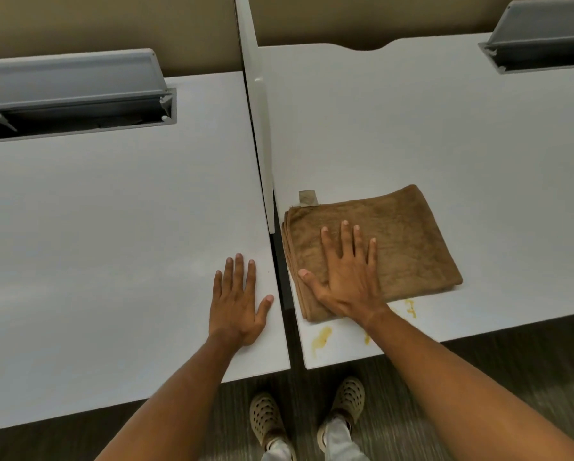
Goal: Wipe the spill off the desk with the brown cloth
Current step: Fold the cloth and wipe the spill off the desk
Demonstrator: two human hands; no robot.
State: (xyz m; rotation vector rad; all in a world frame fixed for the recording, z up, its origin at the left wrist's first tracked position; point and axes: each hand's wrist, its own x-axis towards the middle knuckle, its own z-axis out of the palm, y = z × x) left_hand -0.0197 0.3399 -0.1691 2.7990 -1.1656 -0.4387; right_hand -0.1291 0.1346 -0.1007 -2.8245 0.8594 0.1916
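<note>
Two hands lie flat on two white desks. The right hand (347,277) rests on top of the cloth (372,251), palm down, fingers spread wide and gripping nothing. The left hand (239,301) rests flat on the left desk (112,244), fingers close together with the thumb out to the side, and it holds nothing too.

The cloth is brown and folded into layers. It lies on the right desk (445,144), near the front edge and just beside the divider (259,111). The spill (321,339) is yellow. One blot sits in front of the cloth near the desk edge. A thin streak sits by the cloth's front right side, and a small mark shows by the wrist. All of it looks uncovered, so I think the wiping is not done.

Here is what could go wrong. The blots are close to the desk edge, so a pull toward the body could push yellow mess over the edge and onto the floor (478,367) or the shoes (347,397). A flat hand only presses, so the top layer might slide while the layers under it stay put. A light press might just smear the spill wider.
</note>
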